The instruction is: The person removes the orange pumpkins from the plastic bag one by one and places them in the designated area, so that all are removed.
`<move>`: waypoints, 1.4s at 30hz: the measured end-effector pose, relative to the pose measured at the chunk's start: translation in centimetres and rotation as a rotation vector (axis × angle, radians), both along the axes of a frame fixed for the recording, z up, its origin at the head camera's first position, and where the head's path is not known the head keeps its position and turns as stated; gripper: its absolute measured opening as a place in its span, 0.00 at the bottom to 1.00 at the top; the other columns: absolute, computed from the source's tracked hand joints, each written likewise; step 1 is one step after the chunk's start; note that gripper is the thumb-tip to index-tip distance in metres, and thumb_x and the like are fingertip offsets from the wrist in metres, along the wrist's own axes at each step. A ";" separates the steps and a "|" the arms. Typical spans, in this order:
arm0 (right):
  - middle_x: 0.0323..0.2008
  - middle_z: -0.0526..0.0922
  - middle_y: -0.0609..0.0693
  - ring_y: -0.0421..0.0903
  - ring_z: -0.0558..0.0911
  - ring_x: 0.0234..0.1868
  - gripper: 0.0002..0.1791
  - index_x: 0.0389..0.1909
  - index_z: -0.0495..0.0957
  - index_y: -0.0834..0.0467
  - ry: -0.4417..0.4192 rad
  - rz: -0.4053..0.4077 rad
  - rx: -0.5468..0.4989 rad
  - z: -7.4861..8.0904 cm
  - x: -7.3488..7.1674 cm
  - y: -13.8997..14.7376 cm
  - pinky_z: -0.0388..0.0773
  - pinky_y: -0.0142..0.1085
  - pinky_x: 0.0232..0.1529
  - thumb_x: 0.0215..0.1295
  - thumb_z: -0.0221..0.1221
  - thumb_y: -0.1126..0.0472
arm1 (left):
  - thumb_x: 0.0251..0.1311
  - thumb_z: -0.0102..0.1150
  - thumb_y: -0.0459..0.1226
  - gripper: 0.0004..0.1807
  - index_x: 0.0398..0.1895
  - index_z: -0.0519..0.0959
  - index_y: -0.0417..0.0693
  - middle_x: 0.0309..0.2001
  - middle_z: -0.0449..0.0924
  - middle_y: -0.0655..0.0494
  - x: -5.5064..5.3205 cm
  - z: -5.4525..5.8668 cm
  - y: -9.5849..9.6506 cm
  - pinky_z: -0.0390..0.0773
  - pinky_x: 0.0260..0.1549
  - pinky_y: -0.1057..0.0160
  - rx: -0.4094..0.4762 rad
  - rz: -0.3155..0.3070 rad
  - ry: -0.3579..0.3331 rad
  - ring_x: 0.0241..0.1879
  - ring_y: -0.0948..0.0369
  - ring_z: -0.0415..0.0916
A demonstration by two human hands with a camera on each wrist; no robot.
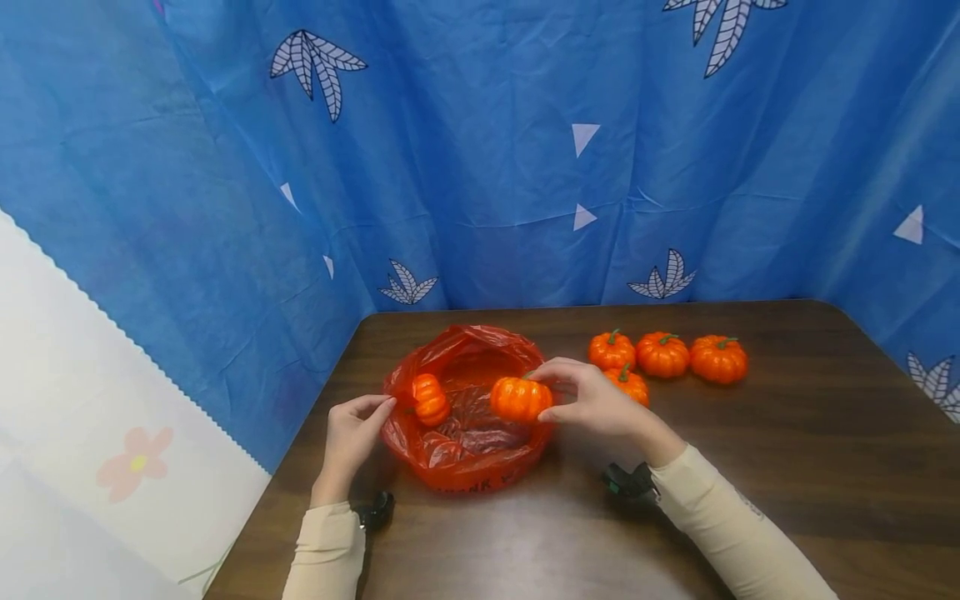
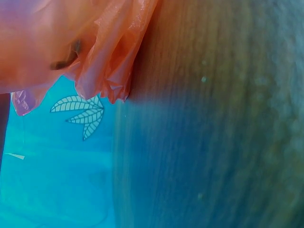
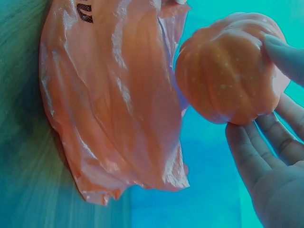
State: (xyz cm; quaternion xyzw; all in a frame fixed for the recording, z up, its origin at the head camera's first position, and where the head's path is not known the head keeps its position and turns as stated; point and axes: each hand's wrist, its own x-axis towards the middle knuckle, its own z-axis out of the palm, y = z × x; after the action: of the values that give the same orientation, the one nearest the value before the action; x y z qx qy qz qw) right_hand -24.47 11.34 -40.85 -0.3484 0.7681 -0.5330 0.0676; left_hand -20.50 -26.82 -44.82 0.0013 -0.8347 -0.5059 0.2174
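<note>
A red plastic bag [image 1: 480,479] stands with its mouth spread wide on the table, dark printed letters on its near side. My left hand [image 1: 354,433] pinches the bag's left rim between thumb and fingers. Over the right part of the opening, my right hand [image 1: 592,402] grips a small orange pumpkin [image 1: 520,399] between thumb and fingers; in the right wrist view this pumpkin [image 3: 228,71] is beside the upright bag wall [image 3: 114,104]. Another pumpkin [image 1: 431,400] is inside the bag at the left. The left wrist view shows only the bag [image 2: 114,52], not the hand.
Several more orange pumpkins with green stems, one of them at the far right [image 1: 718,359], sit on the brown wooden table [image 1: 810,467] behind the right hand. A blue curtain [image 1: 510,167] hangs along the back. Dark wrist devices [image 1: 628,481] are on both wrists.
</note>
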 end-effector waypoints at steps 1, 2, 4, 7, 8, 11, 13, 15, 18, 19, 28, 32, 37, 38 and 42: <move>0.56 0.80 0.50 0.50 0.78 0.59 0.25 0.56 0.79 0.54 0.010 -0.004 0.003 0.1 0.0 0.1 0.82 0.45 0.57 0.56 0.73 0.60 | 0.60 0.69 0.36 0.09 0.36 0.88 0.36 0.34 0.88 0.38 0.0 0.0 0.0 0.83 0.29 0.72 0.000 0.000 0.000 0.26 0.69 0.81; 0.55 0.80 0.50 0.50 0.79 0.59 0.25 0.55 0.79 0.53 0.020 -0.006 0.005 0.2 0.1 0.3 0.81 0.45 0.58 0.56 0.73 0.60 | 0.60 0.69 0.36 0.09 0.36 0.88 0.36 0.34 0.88 0.38 0.0 0.0 0.0 0.83 0.29 0.72 0.003 -0.002 0.000 0.26 0.69 0.81; 0.55 0.81 0.49 0.49 0.79 0.59 0.25 0.55 0.80 0.53 0.040 -0.014 0.011 0.5 0.1 0.7 0.80 0.45 0.60 0.56 0.73 0.61 | 0.60 0.69 0.35 0.09 0.36 0.88 0.36 0.34 0.88 0.38 0.0 -0.1 -0.1 0.83 0.29 0.72 0.009 -0.004 0.000 0.26 0.69 0.81; 0.55 0.81 0.48 0.49 0.79 0.59 0.25 0.55 0.80 0.53 0.071 -0.032 0.035 1.0 0.1 1.4 0.77 0.47 0.62 0.55 0.74 0.59 | 0.60 0.69 0.35 0.08 0.36 0.88 0.36 0.34 0.88 0.38 0.0 -0.1 -0.1 0.83 0.29 0.72 0.015 -0.010 0.005 0.26 0.69 0.82; 0.55 0.81 0.49 0.49 0.80 0.59 0.26 0.56 0.79 0.53 0.071 -0.031 0.035 1.1 0.1 1.6 0.77 0.48 0.62 0.55 0.74 0.59 | 0.60 0.69 0.35 0.08 0.36 0.88 0.36 0.34 0.88 0.38 0.0 -0.1 -0.1 0.83 0.28 0.72 0.015 -0.012 0.008 0.26 0.69 0.81; 0.55 0.80 0.50 0.50 0.79 0.59 0.27 0.57 0.79 0.54 0.078 -0.032 0.043 1.5 -0.1 2.4 0.77 0.49 0.62 0.55 0.74 0.58 | 0.60 0.69 0.34 0.08 0.37 0.88 0.37 0.35 0.88 0.38 0.0 0.0 -0.1 0.83 0.28 0.72 0.008 -0.011 0.016 0.26 0.69 0.81; 0.56 0.80 0.50 0.50 0.79 0.60 0.27 0.56 0.79 0.55 0.081 -0.034 0.047 1.8 -0.2 3.0 0.76 0.50 0.63 0.55 0.74 0.58 | 0.60 0.69 0.34 0.08 0.36 0.88 0.37 0.35 0.88 0.38 0.0 0.0 0.0 0.83 0.29 0.72 0.006 -0.010 0.018 0.26 0.69 0.81; 0.56 0.80 0.50 0.50 0.78 0.60 0.26 0.56 0.79 0.55 0.084 -0.047 0.054 2.0 -0.3 3.7 0.76 0.52 0.63 0.55 0.73 0.58 | 0.60 0.69 0.34 0.08 0.36 0.88 0.36 0.34 0.88 0.38 0.0 0.0 0.0 0.83 0.28 0.72 0.004 -0.011 0.019 0.26 0.69 0.81; 0.56 0.79 0.51 0.51 0.76 0.60 0.26 0.56 0.79 0.56 0.090 -0.068 0.066 2.3 -0.4 4.7 0.75 0.54 0.63 0.55 0.73 0.59 | 0.60 0.69 0.34 0.08 0.36 0.88 0.36 0.34 0.88 0.38 -0.1 0.1 0.1 0.83 0.28 0.72 -0.005 -0.010 0.019 0.26 0.69 0.81; 0.56 0.79 0.50 0.51 0.75 0.60 0.27 0.56 0.79 0.56 0.090 -0.078 0.074 2.4 -0.5 5.0 0.75 0.54 0.62 0.55 0.73 0.59 | 0.60 0.69 0.34 0.08 0.36 0.88 0.36 0.34 0.88 0.38 -0.1 0.0 0.1 0.83 0.29 0.72 -0.007 -0.009 0.017 0.26 0.69 0.81; 0.61 0.76 0.53 0.59 0.68 0.68 0.27 0.57 0.78 0.53 0.032 -0.128 0.172 3.2 -0.5 7.1 0.79 0.54 0.59 0.57 0.72 0.55 | 0.60 0.69 0.35 0.09 0.37 0.88 0.37 0.35 0.88 0.39 0.1 0.1 0.1 0.83 0.29 0.73 -0.012 -0.004 0.000 0.27 0.69 0.81; 0.61 0.77 0.54 0.57 0.72 0.66 0.25 0.57 0.79 0.55 0.040 -0.146 0.176 3.5 -0.6 7.8 0.78 0.52 0.60 0.57 0.72 0.59 | 0.61 0.69 0.36 0.09 0.37 0.88 0.37 0.35 0.88 0.38 0.1 0.0 0.0 0.83 0.29 0.73 -0.005 -0.010 -0.004 0.27 0.69 0.81; 0.60 0.78 0.55 0.56 0.75 0.61 0.25 0.57 0.79 0.55 0.039 -0.170 0.174 3.5 -0.8 8.9 0.81 0.44 0.57 0.57 0.72 0.63 | 0.61 0.69 0.38 0.11 0.38 0.88 0.37 0.36 0.88 0.38 0.2 0.1 0.0 0.83 0.29 0.72 0.020 -0.021 -0.011 0.27 0.69 0.81; 0.60 0.78 0.55 0.56 0.75 0.61 0.25 0.57 0.79 0.55 0.037 -0.178 0.178 3.6 -0.8 9.1 0.82 0.41 0.56 0.57 0.72 0.63 | 0.61 0.69 0.38 0.11 0.38 0.88 0.37 0.36 0.88 0.38 0.2 0.1 0.0 0.83 0.29 0.73 0.021 -0.022 -0.011 0.27 0.69 0.81; 0.59 0.78 0.56 0.59 0.76 0.61 0.26 0.57 0.78 0.57 0.047 -0.205 0.182 3.7 -0.9 10.0 0.84 0.36 0.52 0.58 0.71 0.62 | 0.61 0.69 0.38 0.11 0.38 0.88 0.37 0.36 0.88 0.38 0.2 0.1 0.0 0.83 0.30 0.72 0.018 -0.021 -0.004 0.27 0.69 0.82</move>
State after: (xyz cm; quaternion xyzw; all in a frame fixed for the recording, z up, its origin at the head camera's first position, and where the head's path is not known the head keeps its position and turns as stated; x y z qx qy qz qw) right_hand -25.41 21.38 -37.17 -0.2727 0.8461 -0.4572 0.0260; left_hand -20.32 -26.78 -44.68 -0.0047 -0.8305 -0.5158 0.2104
